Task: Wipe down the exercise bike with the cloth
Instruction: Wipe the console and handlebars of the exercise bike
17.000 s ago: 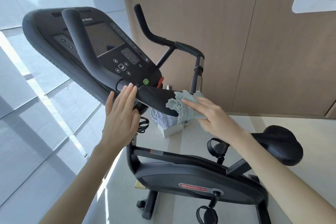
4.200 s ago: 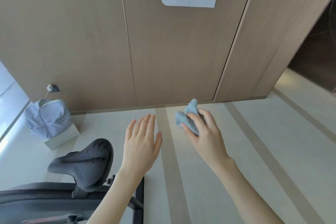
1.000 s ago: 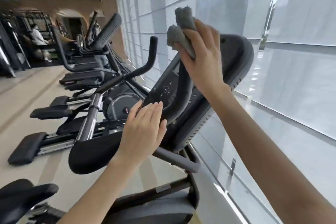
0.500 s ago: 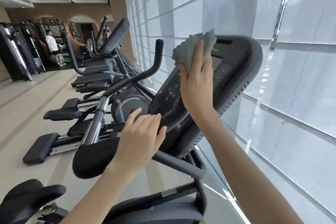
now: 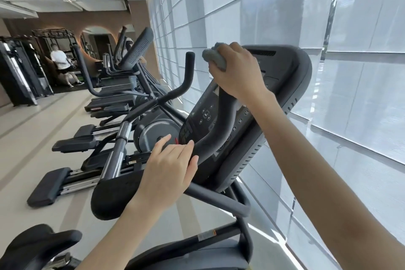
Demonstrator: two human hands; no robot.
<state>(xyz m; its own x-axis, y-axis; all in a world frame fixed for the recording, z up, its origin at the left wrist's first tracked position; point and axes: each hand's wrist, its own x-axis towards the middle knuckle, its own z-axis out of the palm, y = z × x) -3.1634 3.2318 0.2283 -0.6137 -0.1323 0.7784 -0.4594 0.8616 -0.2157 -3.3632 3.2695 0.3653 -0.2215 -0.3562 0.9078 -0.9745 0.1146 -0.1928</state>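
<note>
Since half a second ago the right grip has left the console face and closed over the upper tip of the black curved handlebar. The grey-blue terry cloth is now bunched under its fingers instead of spread flat. The fingers curl tightly round cloth and bar together, and a wad of cloth pokes out at 10 o'clock from the knuckles.

At 7 o'clock from there, the left grip lies with fingers loosely extended against the lower bend of the same bar. It holds nothing, and it has hardly shifted.

Behind the bar, the tilted black control console of the dark grey exercise bike fills the space at 3 o'clock from the cloth. A black padded armrest sits at 9 o'clock from the left grip, and the black saddle is in the 7 o'clock corner of the view.

A row of dark cardio machines runs off toward 10 o'clock, where a person in a white top stands far back. Pale window blinds cover the wall from 1 to 4 o'clock.
</note>
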